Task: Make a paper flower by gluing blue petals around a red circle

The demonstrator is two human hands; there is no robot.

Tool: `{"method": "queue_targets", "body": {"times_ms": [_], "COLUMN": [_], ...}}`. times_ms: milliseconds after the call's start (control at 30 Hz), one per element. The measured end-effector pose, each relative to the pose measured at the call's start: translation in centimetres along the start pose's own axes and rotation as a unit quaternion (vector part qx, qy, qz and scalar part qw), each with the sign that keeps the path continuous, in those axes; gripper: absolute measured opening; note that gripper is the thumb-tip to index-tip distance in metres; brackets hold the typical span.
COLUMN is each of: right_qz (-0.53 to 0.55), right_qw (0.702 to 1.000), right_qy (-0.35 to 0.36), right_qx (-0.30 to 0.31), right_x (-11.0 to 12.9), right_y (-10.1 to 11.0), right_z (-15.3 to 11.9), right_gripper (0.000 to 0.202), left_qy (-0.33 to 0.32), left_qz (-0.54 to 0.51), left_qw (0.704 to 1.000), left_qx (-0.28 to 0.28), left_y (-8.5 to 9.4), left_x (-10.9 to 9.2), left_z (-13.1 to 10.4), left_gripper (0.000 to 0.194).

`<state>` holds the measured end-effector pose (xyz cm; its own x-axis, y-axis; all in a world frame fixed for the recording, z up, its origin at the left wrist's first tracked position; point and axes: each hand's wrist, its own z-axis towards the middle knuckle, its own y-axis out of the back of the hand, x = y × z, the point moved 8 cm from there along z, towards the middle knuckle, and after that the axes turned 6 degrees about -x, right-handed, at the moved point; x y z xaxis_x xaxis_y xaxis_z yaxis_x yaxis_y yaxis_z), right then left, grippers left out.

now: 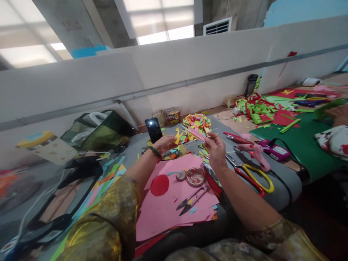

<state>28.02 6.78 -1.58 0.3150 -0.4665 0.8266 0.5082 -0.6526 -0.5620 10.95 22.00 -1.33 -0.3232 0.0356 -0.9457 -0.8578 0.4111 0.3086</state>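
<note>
Okay, head view: standing here, I see lots of cut paper and a job that looks partway along, though I can't pin down how far.
Left hand [166,144]: fingertips close together on a yellow paper piece [178,136], looks like a light pinch, bit blurry tho.
Right hand [216,146]: thumb and fingers closed on a pink paper strip [196,134], out in front of the ruffled paper ring.
Ruffled paper ring [197,120]: sitting at the back of the table, packed with yellow, orange and green bits. I'd call that one pretty much made up, but I can't see enough to swear it's finished.
Small scraps [182,149]: scattered under and around the hands, so a fair bit of snipping is done imo.
Red circle [159,185]: already cut, lying flat on the pink sheets [160,217]. The top sheet is mostly uncovered and looks largely uncut to me.
Coloured strips [108,177]: long ones laid out past the left arm, not snipped small, so I'd count those as unused stock.
Thread snips [193,199]: down on the pink sheets near the round tin [195,176], nobody holding them.
Big scissors [255,179]: also out of hand, over by the right forearm, with the pink glue gun [259,157] just beside.
</note>
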Motion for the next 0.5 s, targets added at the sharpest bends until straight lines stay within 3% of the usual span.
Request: {"method": "queue_targets", "body": {"times_ms": [167,367,500], "right_qz": [-0.01,-0.019,-0.075], "right_qw": [1.0,1.0,0.995], "right_qy": [0.013,0.02,-0.003], "right_qx": [0.014,0.012,0.067], "right_x": [-0.1,0.0,-0.6], "right_y": [-0.1,0.2,-0.5], "right_z": [0.1,0.5,0.6], "right_gripper": [0.033,0.034,0.033], "left_qy": [0.028,-0.032,-0.053], "left_qz": [-0.035,-0.044,-0.046], "left_qw": [0.999,0.997,0.993], "left_qx": [0.001,-0.055,-0.094], "left_y": [0.6,1.0,1.6], "left_x": [0.3,-1.2,-1.7], "left_z": [-1.2,-0.8,-0.9], "left_gripper": [0.008,0.02,0.021]}}
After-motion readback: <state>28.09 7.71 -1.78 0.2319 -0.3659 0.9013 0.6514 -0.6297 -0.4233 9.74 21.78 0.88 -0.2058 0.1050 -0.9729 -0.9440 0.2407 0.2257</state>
